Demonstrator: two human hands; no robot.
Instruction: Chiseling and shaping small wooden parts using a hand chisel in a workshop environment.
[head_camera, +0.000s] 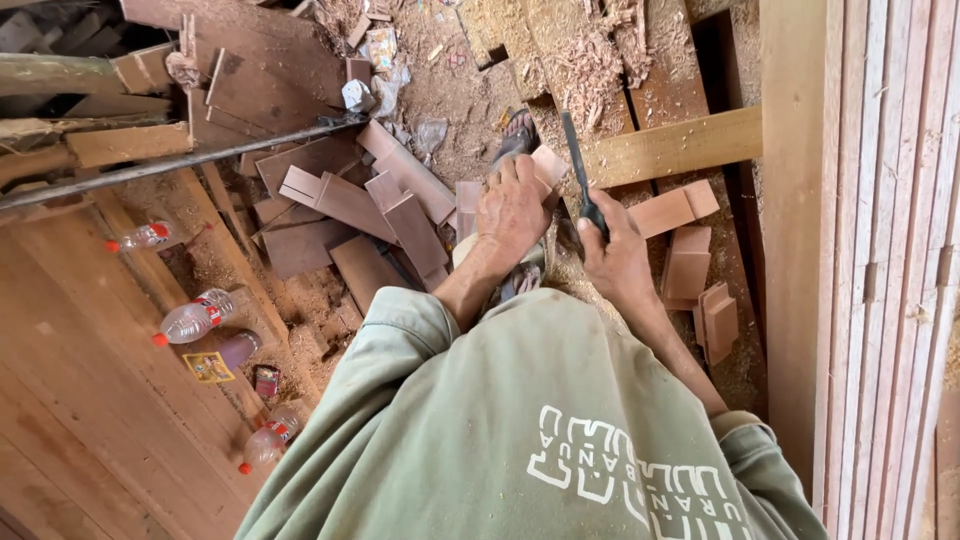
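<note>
Two hands: both at work low in front of the person, seen from above the green shirt (520, 430).
Left hand (512, 212): arm reaches forward with the elbow bent, knuckles up, fingers curled down and clamped on a small reddish wood block (548, 166).
Wood block: held just ahead of the person, its pale end sticking out past the left fingers, close beside the blade.
Right hand (615, 255): wrist bent inward, fist closed around the handle of a dark chisel-like blade (576, 165).
Blade: slanted up and away from the right fist, its tip next to the block; whether it touches the wood cannot be told.
Cut blocks (688, 262): several reddish pieces lying right of the right hand, on the shavings-strewn floor (450, 90).
Offcut boards (350, 215): loose heap left of the left hand.
Plastic bottles (190, 320): three with red caps, lying well apart from the hands on the plank floor at left.
</note>
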